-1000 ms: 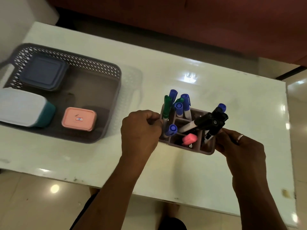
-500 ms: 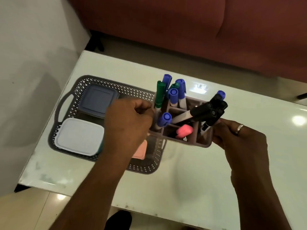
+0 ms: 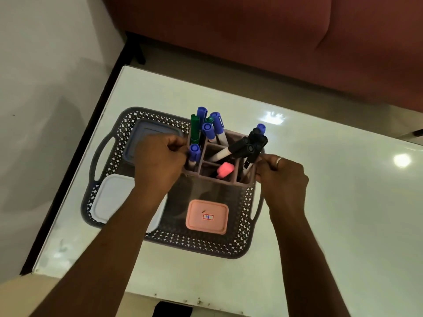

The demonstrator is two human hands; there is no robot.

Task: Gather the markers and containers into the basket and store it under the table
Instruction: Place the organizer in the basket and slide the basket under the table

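Both hands hold the marker caddy over the basket.

Head view: the basket (image 3: 201, 245) sits at the table's (image 3: 343, 213) left end, near its left and near edges; bare tabletop stretches wide to the right. The left hand (image 3: 160, 165) is closed on the caddy's (image 3: 246, 179) left wall, the right hand (image 3: 282, 177) on its right wall, forearms reaching in from below. The caddy is over the basket's far right part; whether it rests on the floor is unclear. Three lidded boxes lie inside: blue (image 3: 146, 133), white (image 3: 112, 197), pink (image 3: 207, 217). About five blue-capped markers (image 3: 207, 129), two green, several black.
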